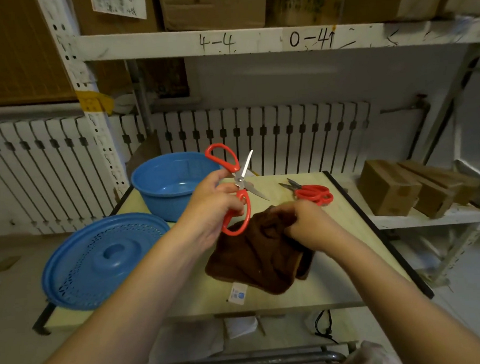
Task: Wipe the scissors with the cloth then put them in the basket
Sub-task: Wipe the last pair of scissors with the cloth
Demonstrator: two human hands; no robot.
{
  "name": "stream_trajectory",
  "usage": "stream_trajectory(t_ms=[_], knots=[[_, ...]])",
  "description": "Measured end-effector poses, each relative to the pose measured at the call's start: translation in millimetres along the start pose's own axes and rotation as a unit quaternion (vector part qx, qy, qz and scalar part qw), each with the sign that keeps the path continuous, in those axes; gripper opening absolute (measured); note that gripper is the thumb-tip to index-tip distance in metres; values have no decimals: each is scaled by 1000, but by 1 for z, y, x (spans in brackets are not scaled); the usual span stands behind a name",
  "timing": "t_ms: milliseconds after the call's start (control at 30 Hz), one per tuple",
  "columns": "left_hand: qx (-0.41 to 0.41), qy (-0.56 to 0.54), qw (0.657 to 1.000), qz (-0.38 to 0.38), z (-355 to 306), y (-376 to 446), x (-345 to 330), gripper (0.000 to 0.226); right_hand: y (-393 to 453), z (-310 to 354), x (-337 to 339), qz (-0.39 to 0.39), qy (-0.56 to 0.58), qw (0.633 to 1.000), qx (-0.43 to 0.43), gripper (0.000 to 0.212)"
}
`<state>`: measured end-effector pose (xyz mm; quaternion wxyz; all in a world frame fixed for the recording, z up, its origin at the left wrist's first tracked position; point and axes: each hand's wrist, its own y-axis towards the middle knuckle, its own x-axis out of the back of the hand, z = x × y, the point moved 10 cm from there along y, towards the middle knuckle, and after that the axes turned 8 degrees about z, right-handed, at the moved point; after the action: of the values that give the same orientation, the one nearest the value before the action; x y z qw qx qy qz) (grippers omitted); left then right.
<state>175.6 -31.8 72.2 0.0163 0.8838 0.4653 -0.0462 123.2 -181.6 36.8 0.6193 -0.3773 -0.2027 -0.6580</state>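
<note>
Your left hand (pixel 209 208) has its grip closed around the lower red handle of the scissors (pixel 237 186), blades spread open, held above the counter (pixel 347 232). Just right of that grip, your right hand (pixel 308 225) pinches the bunched brown cloth (pixel 259 261). Blue basket (pixel 169 185) sits beyond your left grip; a second pair of scissors (pixel 311 193) lies past the right.

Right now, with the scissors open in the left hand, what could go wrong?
1. The held scissors are spread open, one blade pointing toward the right hand gripping the brown cloth; wiping could nick a finger.
2. The left hand holds only one handle loop, so they may slip.
</note>
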Motion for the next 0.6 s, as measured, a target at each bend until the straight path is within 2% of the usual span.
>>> stream_trajectory(t_ms=[133,200,433,600], knots=[[-7,-9,999,38,-3,-1,-4,72,1,8,41,-123,111,985,47,45],[-18,-23,999,46,-8,-3,-6,68,2,15,46,-159,97,979,78,43],[-30,-79,990,115,-24,-12,-9,42,2,70,48,-175,46,957,225,50],[2,-130,983,131,-23,-13,-5,35,-3,92,47,-195,97,937,275,43]])
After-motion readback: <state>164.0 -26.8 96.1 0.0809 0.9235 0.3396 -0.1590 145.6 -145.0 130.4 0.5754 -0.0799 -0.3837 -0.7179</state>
